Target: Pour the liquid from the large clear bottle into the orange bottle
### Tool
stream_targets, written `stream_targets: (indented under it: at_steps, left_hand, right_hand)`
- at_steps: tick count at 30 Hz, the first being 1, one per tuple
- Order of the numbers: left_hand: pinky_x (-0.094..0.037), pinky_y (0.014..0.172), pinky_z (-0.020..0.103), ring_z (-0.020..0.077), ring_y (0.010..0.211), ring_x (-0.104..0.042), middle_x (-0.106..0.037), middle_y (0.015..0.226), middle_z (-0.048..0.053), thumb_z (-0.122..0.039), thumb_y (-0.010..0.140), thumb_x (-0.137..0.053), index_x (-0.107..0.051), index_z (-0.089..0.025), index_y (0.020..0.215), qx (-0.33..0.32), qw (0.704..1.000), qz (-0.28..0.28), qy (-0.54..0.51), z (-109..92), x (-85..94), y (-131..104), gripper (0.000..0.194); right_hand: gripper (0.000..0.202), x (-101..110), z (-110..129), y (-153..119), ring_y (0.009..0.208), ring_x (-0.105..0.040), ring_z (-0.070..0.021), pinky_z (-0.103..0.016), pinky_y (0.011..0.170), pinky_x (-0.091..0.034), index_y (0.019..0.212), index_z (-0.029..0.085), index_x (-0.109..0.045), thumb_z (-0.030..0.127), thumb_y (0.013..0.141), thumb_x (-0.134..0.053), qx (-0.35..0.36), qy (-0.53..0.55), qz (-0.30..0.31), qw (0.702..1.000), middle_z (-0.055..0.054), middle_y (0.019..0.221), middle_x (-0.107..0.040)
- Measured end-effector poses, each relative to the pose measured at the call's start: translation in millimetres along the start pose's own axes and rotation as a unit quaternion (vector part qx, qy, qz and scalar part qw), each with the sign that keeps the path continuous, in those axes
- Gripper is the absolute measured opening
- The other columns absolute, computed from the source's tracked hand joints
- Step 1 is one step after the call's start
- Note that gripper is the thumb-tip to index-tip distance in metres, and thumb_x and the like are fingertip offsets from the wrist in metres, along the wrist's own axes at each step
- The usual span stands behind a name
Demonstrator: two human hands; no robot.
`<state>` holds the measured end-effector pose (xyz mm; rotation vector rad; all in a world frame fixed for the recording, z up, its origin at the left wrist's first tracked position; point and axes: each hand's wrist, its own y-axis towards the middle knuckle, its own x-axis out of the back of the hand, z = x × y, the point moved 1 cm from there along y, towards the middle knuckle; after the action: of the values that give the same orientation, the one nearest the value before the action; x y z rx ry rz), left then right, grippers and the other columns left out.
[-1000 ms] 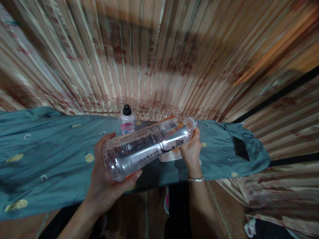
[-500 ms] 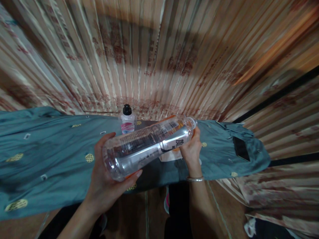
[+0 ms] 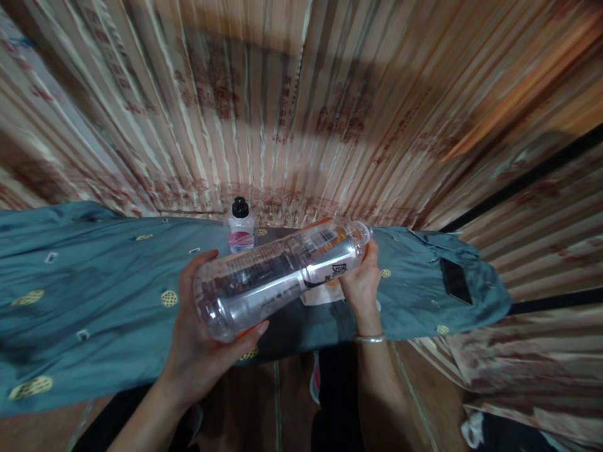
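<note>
A large clear plastic bottle (image 3: 282,276) with a printed label lies tilted across the middle of the view, its neck up to the right. Its base rests in my left hand (image 3: 202,339), with the thumb below and the fingers behind. At the neck end, my right hand (image 3: 362,282) grips the bottle; its fingers are partly hidden behind it. A silver bangle circles my right wrist. Beneath the bottle, near my right hand, a white and orange item (image 3: 323,295) shows in part. Behind the bottle stands a small bottle (image 3: 241,233) with a black cap and pink label.
A green cloth with yellow pineapple prints (image 3: 117,276) covers the long narrow surface. On its right end lies a dark phone (image 3: 456,280). Patterned pleated curtains (image 3: 282,125) hang behind and at the right, with black bars (image 3: 527,179) beside them.
</note>
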<state>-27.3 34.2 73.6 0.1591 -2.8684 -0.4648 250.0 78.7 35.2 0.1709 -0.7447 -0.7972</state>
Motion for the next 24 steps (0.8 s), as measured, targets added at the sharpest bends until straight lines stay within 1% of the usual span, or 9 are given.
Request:
stream_targets:
  at_steps: [3,7,12,16,18,21,24]
  left_hand:
    - [-0.069,0.090,0.046,0.0286,0.103,-0.076,-0.069,0.122,0.002,-0.037,0.067,-0.089,-0.049,-0.037,0.145,0.003,1.000,-0.003,0.002,0.4,0.1,0.2,0.088]
    - [-0.069,0.091,0.046,0.0285,0.104,-0.077,-0.070,0.123,0.001,-0.035,0.069,-0.088,-0.048,-0.036,0.146,0.000,1.000,0.002,-0.005,-0.4,-0.3,-0.2,0.087]
    - [-0.069,0.091,0.046,0.0294,0.105,-0.076,-0.069,0.124,0.002,-0.035,0.068,-0.088,-0.048,-0.036,0.147,0.012,1.000,-0.001,-0.011,-0.5,-0.2,-1.0,0.088]
    - [-0.068,0.093,0.046,0.0292,0.107,-0.075,-0.070,0.124,0.000,-0.031,0.069,-0.087,-0.047,-0.042,0.147,0.013,1.000,0.008,-0.014,-0.3,0.2,-1.2,0.088]
    - [-0.068,0.093,0.048,0.0294,0.106,-0.076,-0.071,0.122,0.000,-0.029,0.068,-0.086,-0.048,-0.042,0.146,0.013,1.000,0.008,-0.011,-0.5,0.1,-1.1,0.088]
    - [-0.068,0.092,0.050,0.0292,0.104,-0.076,-0.071,0.120,-0.001,-0.032,0.065,-0.089,-0.050,-0.041,0.144,0.008,1.000,-0.007,-0.001,0.3,-0.2,-0.7,0.089]
    - [-0.068,0.091,0.048,0.0278,0.102,-0.076,-0.071,0.120,-0.001,-0.035,0.065,-0.090,-0.050,-0.041,0.144,0.004,1.000,-0.014,0.008,3.3,-0.3,0.3,0.089]
  right_hand:
    - [0.079,-1.1,-1.6,-0.1,0.103,-0.079,-0.0394,-0.051,0.089,-0.064,0.143,0.014,-0.057,0.045,0.071,-0.066,0.014,0.003,-0.009,1.000,-0.021,0.121,-0.079]
    - [0.077,-0.8,-2.4,-0.6,0.100,-0.080,-0.0372,-0.047,0.086,-0.065,0.142,0.014,-0.058,0.043,0.071,-0.067,0.022,0.011,-0.012,1.000,-0.020,0.121,-0.080]
    - [0.075,0.5,-3.6,-0.4,0.106,-0.079,-0.0366,-0.047,0.089,-0.065,0.142,0.017,-0.058,0.044,0.073,-0.070,0.028,0.016,-0.003,0.999,-0.018,0.125,-0.079]
    - [0.076,0.3,-2.7,-0.1,0.105,-0.080,-0.0373,-0.047,0.089,-0.065,0.142,0.016,-0.058,0.045,0.073,-0.069,0.017,0.010,-0.001,1.000,-0.019,0.124,-0.079]
    - [0.075,-0.1,-2.0,-0.4,0.105,-0.080,-0.0366,-0.046,0.089,-0.065,0.141,0.016,-0.058,0.045,0.073,-0.068,0.020,0.013,-0.005,1.000,-0.019,0.125,-0.079]
    - [0.073,-0.6,-2.1,-1.0,0.102,-0.081,-0.0353,-0.045,0.087,-0.065,0.141,0.016,-0.059,0.045,0.074,-0.067,0.022,0.017,-0.006,1.000,-0.018,0.122,-0.080]
    - [0.075,-0.7,-2.6,-1.3,0.100,-0.081,-0.0352,-0.045,0.085,-0.065,0.142,0.016,-0.058,0.046,0.074,-0.067,0.025,0.014,-0.008,1.000,-0.017,0.122,-0.080]
